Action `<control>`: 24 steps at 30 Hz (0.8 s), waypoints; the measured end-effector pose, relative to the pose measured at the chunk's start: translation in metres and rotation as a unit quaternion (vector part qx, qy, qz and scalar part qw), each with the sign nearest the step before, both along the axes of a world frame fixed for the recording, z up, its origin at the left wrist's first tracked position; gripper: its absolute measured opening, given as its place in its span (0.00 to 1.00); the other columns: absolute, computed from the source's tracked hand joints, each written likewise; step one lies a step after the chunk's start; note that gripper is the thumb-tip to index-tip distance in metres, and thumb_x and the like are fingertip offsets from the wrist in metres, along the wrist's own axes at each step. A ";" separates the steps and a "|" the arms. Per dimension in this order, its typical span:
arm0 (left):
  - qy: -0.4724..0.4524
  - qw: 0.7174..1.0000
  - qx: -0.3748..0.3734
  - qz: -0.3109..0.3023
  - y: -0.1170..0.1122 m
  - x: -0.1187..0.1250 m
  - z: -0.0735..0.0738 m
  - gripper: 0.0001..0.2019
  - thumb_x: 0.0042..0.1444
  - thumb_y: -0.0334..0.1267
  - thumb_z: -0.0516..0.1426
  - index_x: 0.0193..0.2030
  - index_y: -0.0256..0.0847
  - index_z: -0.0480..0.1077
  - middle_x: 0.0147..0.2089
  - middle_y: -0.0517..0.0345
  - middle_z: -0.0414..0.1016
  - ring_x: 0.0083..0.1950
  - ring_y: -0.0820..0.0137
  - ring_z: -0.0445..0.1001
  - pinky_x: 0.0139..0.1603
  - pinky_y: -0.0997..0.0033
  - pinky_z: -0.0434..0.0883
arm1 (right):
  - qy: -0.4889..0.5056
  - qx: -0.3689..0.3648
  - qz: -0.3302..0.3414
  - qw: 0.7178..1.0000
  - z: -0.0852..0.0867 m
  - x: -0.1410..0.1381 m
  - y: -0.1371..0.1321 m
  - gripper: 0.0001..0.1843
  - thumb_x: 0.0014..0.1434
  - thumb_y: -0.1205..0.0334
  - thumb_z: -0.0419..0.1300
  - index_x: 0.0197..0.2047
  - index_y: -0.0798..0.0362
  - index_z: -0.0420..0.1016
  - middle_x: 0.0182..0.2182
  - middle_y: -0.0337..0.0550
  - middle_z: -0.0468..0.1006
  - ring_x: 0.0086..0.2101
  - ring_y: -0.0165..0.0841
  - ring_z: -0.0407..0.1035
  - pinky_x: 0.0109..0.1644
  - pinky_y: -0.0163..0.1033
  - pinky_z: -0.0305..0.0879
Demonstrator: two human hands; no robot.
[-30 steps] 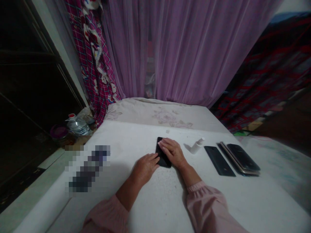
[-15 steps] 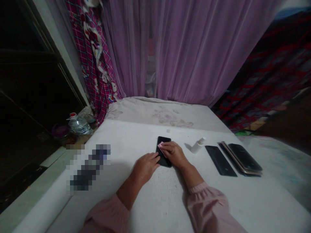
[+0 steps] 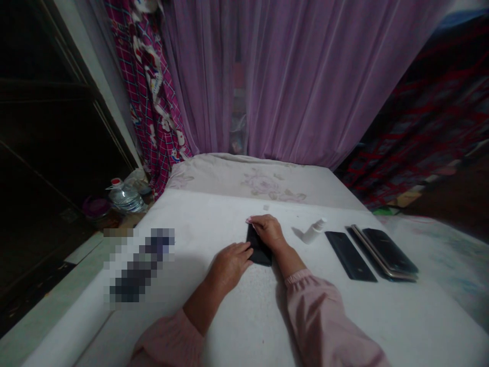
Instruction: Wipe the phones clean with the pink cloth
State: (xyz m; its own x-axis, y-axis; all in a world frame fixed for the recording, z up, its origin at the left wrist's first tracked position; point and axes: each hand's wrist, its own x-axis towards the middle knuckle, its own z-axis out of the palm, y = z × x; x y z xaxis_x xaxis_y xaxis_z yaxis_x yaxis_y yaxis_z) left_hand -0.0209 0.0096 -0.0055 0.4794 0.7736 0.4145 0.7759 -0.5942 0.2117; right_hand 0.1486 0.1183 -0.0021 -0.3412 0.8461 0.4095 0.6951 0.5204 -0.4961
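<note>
A black smartphone (image 3: 260, 254) lies flat on the white cloth, its far part covered by my right hand. My left hand (image 3: 232, 262) grips its left edge, fingertips on the face and thumb by the near corner. My right hand (image 3: 270, 232) is closed on a small pink cloth (image 3: 249, 220), pressing it at the phone's far left corner; most of the cloth is hidden under the fingers. A white spray bottle (image 3: 314, 232) is to the right of that hand, with a dark phone back cover (image 3: 349, 255) beyond it.
A stack of phones or phone panels (image 3: 389, 250) lies at the right. At left, a pixelated dark object (image 3: 141, 270) rests near the edge of the white-covered surface (image 3: 183, 214). A water bottle (image 3: 126, 196) stands below on the left. Purple curtains (image 3: 305, 76) hang behind.
My right hand, with the pink cloth, has slid away from me along the phone to its far end. My left hand stays at the phone's left edge.
</note>
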 end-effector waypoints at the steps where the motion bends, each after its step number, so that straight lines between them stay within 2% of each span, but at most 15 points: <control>1: 0.001 1.000 0.002 0.001 0.000 0.000 -0.001 0.12 0.59 0.33 0.61 0.50 0.40 0.74 0.55 0.49 0.77 0.53 0.62 0.77 0.57 0.60 0.74 | 0.000 0.001 -0.004 1.000 0.000 -0.001 -0.001 0.14 0.59 0.69 0.57 0.41 0.45 0.83 0.42 0.40 0.84 0.44 0.38 0.77 0.52 0.45 0.70; 3: 0.001 1.000 0.002 0.002 0.000 0.001 -0.002 0.12 0.58 0.32 0.62 0.50 0.40 0.74 0.55 0.50 0.77 0.53 0.62 0.77 0.57 0.60 0.74 | 0.005 0.004 0.005 1.000 -0.002 -0.001 -0.006 0.14 0.60 0.68 0.57 0.41 0.45 0.83 0.42 0.41 0.84 0.44 0.38 0.77 0.52 0.45 0.70; 7: 0.002 1.000 -0.002 0.009 0.000 0.002 -0.001 0.12 0.56 0.32 0.64 0.47 0.40 0.75 0.54 0.51 0.78 0.51 0.61 0.79 0.56 0.60 0.75 | 0.012 0.002 0.067 0.998 -0.005 0.004 -0.021 0.15 0.61 0.68 0.57 0.42 0.43 0.83 0.40 0.39 0.84 0.41 0.35 0.77 0.50 0.42 0.71; 10: 0.007 1.000 -0.002 0.011 0.000 0.002 0.000 0.11 0.56 0.32 0.64 0.47 0.40 0.75 0.53 0.50 0.78 0.50 0.61 0.79 0.55 0.59 0.75 | 0.029 0.004 0.085 0.996 -0.007 0.006 -0.022 0.14 0.60 0.69 0.58 0.41 0.43 0.83 0.39 0.37 0.85 0.40 0.34 0.78 0.49 0.40 0.72; 15: 0.004 1.000 0.003 0.003 0.000 0.001 0.000 0.13 0.58 0.32 0.63 0.50 0.40 0.74 0.55 0.50 0.78 0.52 0.62 0.78 0.57 0.60 0.74 | 0.046 0.021 0.012 0.999 -0.009 0.000 0.004 0.16 0.56 0.74 0.61 0.38 0.44 0.84 0.38 0.38 0.85 0.41 0.35 0.79 0.50 0.40 0.73; 18: -0.005 1.000 0.007 0.002 0.000 0.000 -0.002 0.12 0.59 0.32 0.61 0.51 0.40 0.74 0.55 0.49 0.78 0.53 0.63 0.78 0.58 0.60 0.73 | 0.050 0.027 -0.025 0.998 -0.011 -0.005 0.014 0.15 0.56 0.73 0.61 0.37 0.44 0.84 0.38 0.38 0.85 0.40 0.36 0.79 0.50 0.41 0.73; 21: -0.012 1.000 0.009 0.002 0.000 0.000 -0.004 0.12 0.59 0.33 0.62 0.50 0.40 0.74 0.55 0.50 0.78 0.53 0.62 0.78 0.58 0.59 0.73 | 0.051 0.042 -0.031 0.997 -0.013 -0.004 0.007 0.14 0.57 0.71 0.61 0.37 0.43 0.84 0.38 0.38 0.85 0.40 0.37 0.79 0.49 0.42 0.73; 24: -0.013 1.000 0.013 0.004 0.000 0.001 -0.003 0.12 0.58 0.33 0.62 0.50 0.40 0.74 0.54 0.50 0.78 0.52 0.62 0.78 0.57 0.59 0.74 | 0.056 0.051 0.006 0.997 -0.013 0.001 -0.013 0.13 0.59 0.69 0.61 0.39 0.43 0.84 0.37 0.38 0.85 0.38 0.36 0.79 0.46 0.40 0.73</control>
State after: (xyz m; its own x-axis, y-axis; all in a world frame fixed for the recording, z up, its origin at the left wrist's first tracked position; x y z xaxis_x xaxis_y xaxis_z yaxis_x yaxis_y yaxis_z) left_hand -0.0202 0.0099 -0.0089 0.4619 0.7665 0.4463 0.7753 -0.5933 0.2165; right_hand 0.1499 0.1054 -0.0149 -0.2994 0.7942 0.5288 0.6318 0.5803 -0.5138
